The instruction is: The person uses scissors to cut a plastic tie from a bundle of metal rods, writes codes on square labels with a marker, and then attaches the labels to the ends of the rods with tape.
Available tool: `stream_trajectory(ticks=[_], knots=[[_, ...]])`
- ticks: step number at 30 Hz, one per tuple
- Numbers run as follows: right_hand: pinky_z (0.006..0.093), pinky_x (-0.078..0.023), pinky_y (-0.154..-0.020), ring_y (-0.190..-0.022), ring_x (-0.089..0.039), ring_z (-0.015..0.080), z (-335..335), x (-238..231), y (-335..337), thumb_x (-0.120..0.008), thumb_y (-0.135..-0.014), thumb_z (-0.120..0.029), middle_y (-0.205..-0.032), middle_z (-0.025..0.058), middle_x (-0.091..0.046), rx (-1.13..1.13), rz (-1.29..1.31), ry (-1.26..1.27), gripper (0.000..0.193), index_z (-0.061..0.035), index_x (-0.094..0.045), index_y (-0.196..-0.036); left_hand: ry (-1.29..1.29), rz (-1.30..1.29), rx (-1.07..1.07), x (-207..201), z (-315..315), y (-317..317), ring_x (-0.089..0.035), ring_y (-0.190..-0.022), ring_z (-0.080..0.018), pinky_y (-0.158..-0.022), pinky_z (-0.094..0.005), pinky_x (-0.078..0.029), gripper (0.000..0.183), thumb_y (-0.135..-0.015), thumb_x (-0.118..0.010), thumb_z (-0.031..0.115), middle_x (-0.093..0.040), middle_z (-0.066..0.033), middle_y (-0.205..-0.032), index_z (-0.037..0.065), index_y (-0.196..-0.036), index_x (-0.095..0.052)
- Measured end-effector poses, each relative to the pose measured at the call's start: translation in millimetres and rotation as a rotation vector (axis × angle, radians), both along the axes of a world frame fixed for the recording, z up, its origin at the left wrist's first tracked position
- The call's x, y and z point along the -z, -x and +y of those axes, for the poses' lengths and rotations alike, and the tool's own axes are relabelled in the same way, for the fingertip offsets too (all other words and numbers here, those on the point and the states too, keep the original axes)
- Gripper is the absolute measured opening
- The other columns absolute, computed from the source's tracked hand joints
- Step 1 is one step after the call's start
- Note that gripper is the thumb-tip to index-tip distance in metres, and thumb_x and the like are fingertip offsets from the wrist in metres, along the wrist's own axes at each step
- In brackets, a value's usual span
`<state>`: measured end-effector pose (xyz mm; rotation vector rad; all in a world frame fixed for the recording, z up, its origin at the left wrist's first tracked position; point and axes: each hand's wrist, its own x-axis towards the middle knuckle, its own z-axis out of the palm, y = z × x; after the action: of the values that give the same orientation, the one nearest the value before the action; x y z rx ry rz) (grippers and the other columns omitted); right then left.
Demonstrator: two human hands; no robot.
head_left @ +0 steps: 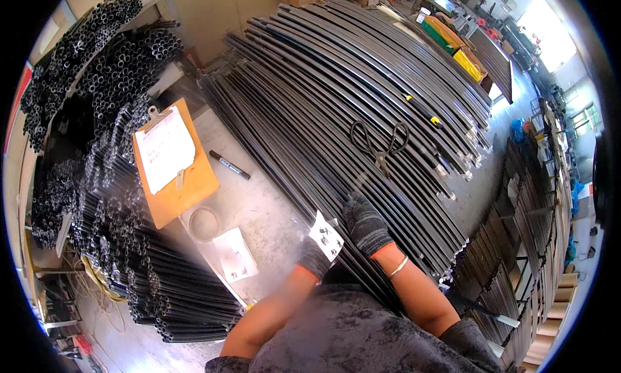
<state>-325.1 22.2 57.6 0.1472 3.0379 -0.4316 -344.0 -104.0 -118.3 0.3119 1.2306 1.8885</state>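
Note:
My left hand [314, 256], in a dark knit glove with an orange cuff, holds a white paper slip [327, 238] with black handwriting. The slip hides most of its fingers. Just to the right, my right hand [365, 225], gloved the same way, has its fingers bent around the near black metal tubes [304, 159]. How many tubes it grips is hidden. Beyond it, black-handled scissors [380, 147] lie on the tubes. A second written slip [235, 255] rests on the pale table [259, 202], beside a roll of clear tape [204, 223].
Left on the table are an orange clipboard [184, 195] with papers and a black marker [229, 165]. Stacked tube bundles [129, 56] rise at the far left. Yellow-marked black tools [424, 110] lie across the tubes. More dark bars [498, 269] stand at the right.

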Motion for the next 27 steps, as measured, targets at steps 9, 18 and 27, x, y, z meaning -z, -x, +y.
stream_trajectory(ticks=[9,18,27], knots=[[0.0431,-0.048,-0.084,-0.095,-0.061,0.036,-4.9,-9.8,12.6,-0.049,-0.093,-0.035,-0.099,0.0205,-0.065,0.327,-0.31,0.178,0.036,-0.0047,-0.063,-0.106,-0.715,-0.86,0.002,-77.9,-29.8,6.2,-0.053,-0.111,-0.0269,-0.099,-0.0371,-0.042,0.037,-0.098,-0.031,0.02,-0.055,-0.0123,-0.124,0.004,-0.129,-0.046],[0.0414,-0.047,-0.084,-0.096,-0.061,0.0336,28.8,39.9,6.1,-0.048,-0.095,-0.028,-0.103,0.0217,-0.064,0.224,-0.221,0.315,0.033,-0.0019,-0.064,-0.105,-0.78,-0.841,0.036,-82.2,-33.4,1.8,-0.057,-0.105,-0.0236,-0.089,-0.0388,-0.049,0.035,-0.099,-0.031,0.02,-0.058,-0.009,-0.117,0.005,-0.125,-0.047],[0.0377,-0.05,-0.087,-0.103,-0.06,0.0253,30.4,46.7,8.6,-0.041,-0.099,-0.026,-0.121,0.0169,-0.056,0.254,-0.331,1.271,0.035,-0.0029,-0.051,-0.123,0.09,0.12,-0.162,-82.0,-55.5,-5.1,-0.059,-0.104,-0.0229,-0.087,-0.036,-0.05,0.033,-0.094,-0.046,0.023,-0.061,-0.0099,-0.116,0.005,-0.12,-0.054]])
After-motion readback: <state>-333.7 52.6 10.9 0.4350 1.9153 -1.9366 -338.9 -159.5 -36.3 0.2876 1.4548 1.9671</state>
